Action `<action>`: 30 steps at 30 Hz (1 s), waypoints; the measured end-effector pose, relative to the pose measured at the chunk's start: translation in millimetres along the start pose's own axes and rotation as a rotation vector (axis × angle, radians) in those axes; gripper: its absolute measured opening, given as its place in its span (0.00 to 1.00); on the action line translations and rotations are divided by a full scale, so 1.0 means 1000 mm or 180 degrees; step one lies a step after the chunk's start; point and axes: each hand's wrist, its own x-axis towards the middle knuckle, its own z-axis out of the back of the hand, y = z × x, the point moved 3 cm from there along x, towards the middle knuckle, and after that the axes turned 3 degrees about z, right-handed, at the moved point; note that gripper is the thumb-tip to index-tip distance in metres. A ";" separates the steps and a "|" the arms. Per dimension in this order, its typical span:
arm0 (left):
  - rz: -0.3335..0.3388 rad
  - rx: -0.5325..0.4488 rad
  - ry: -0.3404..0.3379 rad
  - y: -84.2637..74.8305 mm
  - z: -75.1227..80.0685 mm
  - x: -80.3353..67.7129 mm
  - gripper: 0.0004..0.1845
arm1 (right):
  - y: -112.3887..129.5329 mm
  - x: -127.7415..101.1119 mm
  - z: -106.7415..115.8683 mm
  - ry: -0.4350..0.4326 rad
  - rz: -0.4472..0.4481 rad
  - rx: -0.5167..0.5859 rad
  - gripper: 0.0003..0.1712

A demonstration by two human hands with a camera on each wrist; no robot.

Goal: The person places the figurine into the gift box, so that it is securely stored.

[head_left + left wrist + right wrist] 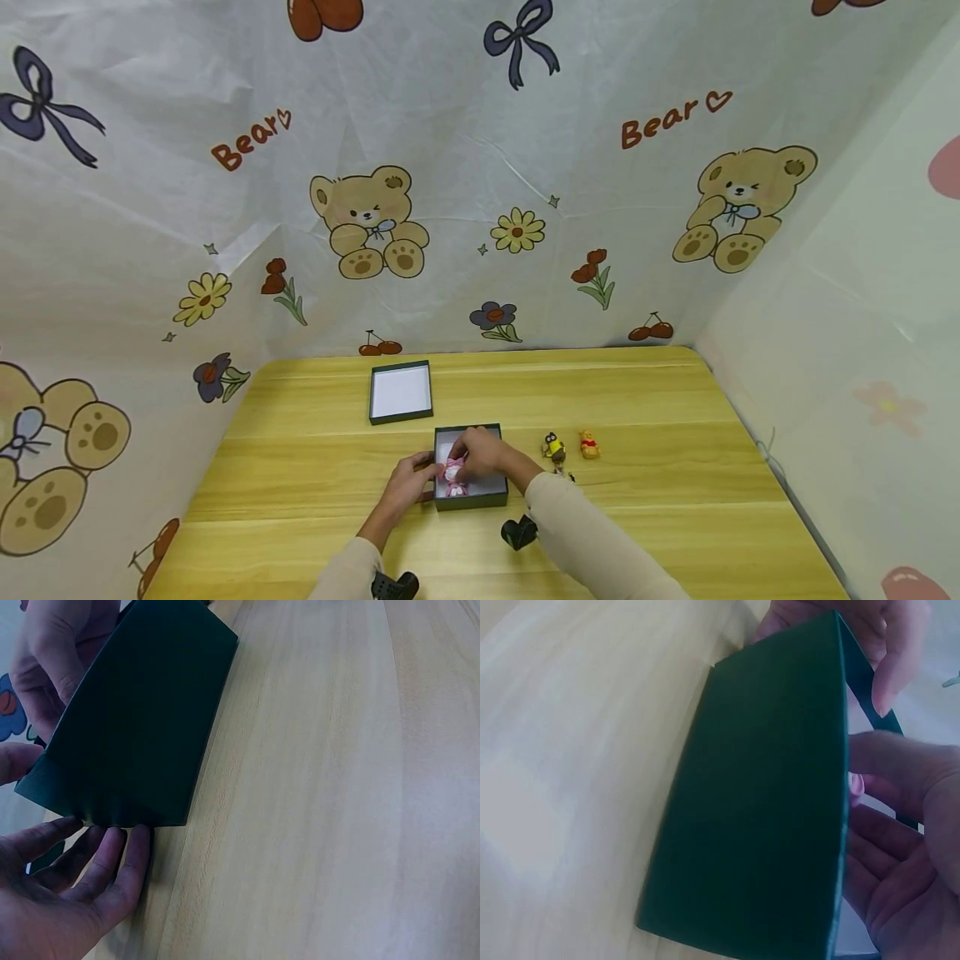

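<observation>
A dark green open box [480,502] with a white inside stands on the wooden table. My left hand [408,482] grips its left wall. In the left wrist view the fingertips [135,836] press the outside while the thumb [19,761] lies at the rim. Reaching into the box from the right, my right hand [483,454] pinches a pink and white toy figure [453,483] near the left wall. The right wrist view shows only a bit of the pink toy figure [856,784] between thumb and fingers; the near wall hides the rest.
The matching lid [401,392] lies white side up behind the box, to the left. Right of the box are a yellow and black toy figure [553,447] and an orange bear figure in red [589,444]. A bear-print cloth [450,317] hangs behind the table [637,533].
</observation>
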 end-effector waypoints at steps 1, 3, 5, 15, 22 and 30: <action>0.0003 -0.0003 0.0000 0.000 0.000 0.000 0.30 | 0.000 0.000 0.000 0.0026 0.0004 0.0019 0.11; 0.0009 0.0002 0.0011 0.000 0.000 0.000 0.30 | -0.001 0.000 0.001 0.0065 0.0014 0.0060 0.12; 0.0011 0.0021 0.0017 0.000 0.000 -0.001 0.30 | -0.001 0.000 0.001 0.0081 0.0027 0.0100 0.11; 0.0030 0.0033 0.0024 0.003 0.001 0.003 0.31 | -0.002 0.001 0.000 0.0209 0.0148 0.0077 0.12; 0.0082 -0.0012 -0.0005 0.004 0.001 0.003 0.31 | 0.000 0.001 0.001 0.0315 0.0153 0.0147 0.13; 0.0009 0.0039 0.0015 0.005 0.001 0.004 0.31 | 0.000 0.002 0.000 0.0328 0.0103 0.0174 0.13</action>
